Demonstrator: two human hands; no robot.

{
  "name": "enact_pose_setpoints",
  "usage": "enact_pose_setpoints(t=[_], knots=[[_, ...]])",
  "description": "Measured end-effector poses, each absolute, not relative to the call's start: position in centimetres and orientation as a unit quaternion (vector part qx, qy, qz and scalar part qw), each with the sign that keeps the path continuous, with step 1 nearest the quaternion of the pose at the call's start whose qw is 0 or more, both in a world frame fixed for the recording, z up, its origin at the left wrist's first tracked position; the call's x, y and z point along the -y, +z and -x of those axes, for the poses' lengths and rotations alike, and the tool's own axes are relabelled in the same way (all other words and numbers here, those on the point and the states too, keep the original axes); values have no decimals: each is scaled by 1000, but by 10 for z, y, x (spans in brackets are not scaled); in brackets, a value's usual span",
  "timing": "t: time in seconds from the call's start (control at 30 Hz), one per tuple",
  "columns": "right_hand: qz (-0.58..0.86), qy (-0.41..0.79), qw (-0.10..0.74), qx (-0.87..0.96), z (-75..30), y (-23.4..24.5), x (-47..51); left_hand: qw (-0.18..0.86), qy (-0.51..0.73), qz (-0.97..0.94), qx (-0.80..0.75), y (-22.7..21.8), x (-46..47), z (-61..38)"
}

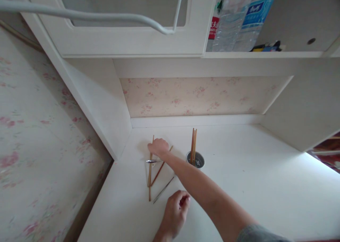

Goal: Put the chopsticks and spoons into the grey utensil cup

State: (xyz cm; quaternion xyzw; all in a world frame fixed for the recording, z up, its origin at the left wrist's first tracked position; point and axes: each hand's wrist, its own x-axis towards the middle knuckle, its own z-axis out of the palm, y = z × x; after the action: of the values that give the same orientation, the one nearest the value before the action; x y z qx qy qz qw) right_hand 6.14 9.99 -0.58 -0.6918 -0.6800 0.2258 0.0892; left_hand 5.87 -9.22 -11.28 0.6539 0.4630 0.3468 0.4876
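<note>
Fingers of the left hand [175, 210] curl loosely over the white worktop [231, 199] near a thin metal stick [164, 190]; beyond, the right hand [159, 147] covers part of the scattered chopsticks [149, 174] beside a shiny utensil [152, 161], and I cannot tell whether its fingers pinch anything. Brushed carelessly, the chopsticks could roll, or the forearm [207, 189] tip the metal cup [202, 160]. Behind are floral wallpaper [202, 93] and a cabinet [132, 42] holding bottles [255, 15].

White tabletop [239, 185] holding loose chopsticks [149, 171], a metal rod [164, 190], a container [203, 161], possibly a spoon [153, 161]
</note>
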Motion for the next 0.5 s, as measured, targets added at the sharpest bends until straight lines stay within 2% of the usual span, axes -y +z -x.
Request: enact_pose_setpoints(t=[0.33, 0.4, 0.5], knots=[[625, 111, 278, 721, -141, 44, -64, 468, 316, -676, -473, -111, 95, -63], [583, 133, 346, 723, -158, 47, -51, 456, 314, -682, -477, -110, 95, -64], [499, 207, 495, 680, -183, 48, -31, 442, 310, -691, -481, -110, 96, -66]])
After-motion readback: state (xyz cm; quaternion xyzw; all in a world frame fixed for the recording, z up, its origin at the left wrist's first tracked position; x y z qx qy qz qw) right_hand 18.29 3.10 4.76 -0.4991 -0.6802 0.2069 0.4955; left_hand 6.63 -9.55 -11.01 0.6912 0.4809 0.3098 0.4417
